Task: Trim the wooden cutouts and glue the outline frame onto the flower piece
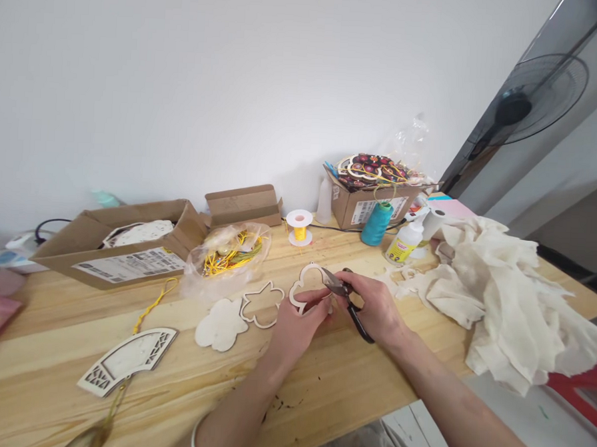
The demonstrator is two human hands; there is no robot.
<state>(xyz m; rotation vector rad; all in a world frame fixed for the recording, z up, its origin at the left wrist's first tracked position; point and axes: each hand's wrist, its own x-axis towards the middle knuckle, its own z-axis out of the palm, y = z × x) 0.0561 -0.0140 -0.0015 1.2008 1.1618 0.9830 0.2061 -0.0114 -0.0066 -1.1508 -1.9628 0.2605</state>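
Between its fingers my left hand (pixel 300 324) grips a pale cloud-shaped wooden frame (pixel 299 287), held upright just above the table. My right hand (pixel 377 304) is closed round black-handled scissors (pixel 339 284), whose blades lie against the right edge of the frame. What the blade tips touch is partly hidden by my fingers. To the left of my left hand lie a flower-shaped fabric-covered piece (pixel 222 324) and a dark-edged wooden outline (pixel 263 304). Farther left is a fan-shaped wooden piece (pixel 128 360) with a yellow cord and a tassel.
Along the wall stand a cardboard box (pixel 122 241), a bag of yellow cords (pixel 231 255), a yellow thread spool (pixel 299 227), teal thread (pixel 376 224), a glue bottle (pixel 404 242) and a filled box (pixel 364 200). Crumpled cream cloth (pixel 515 295) covers the right side.
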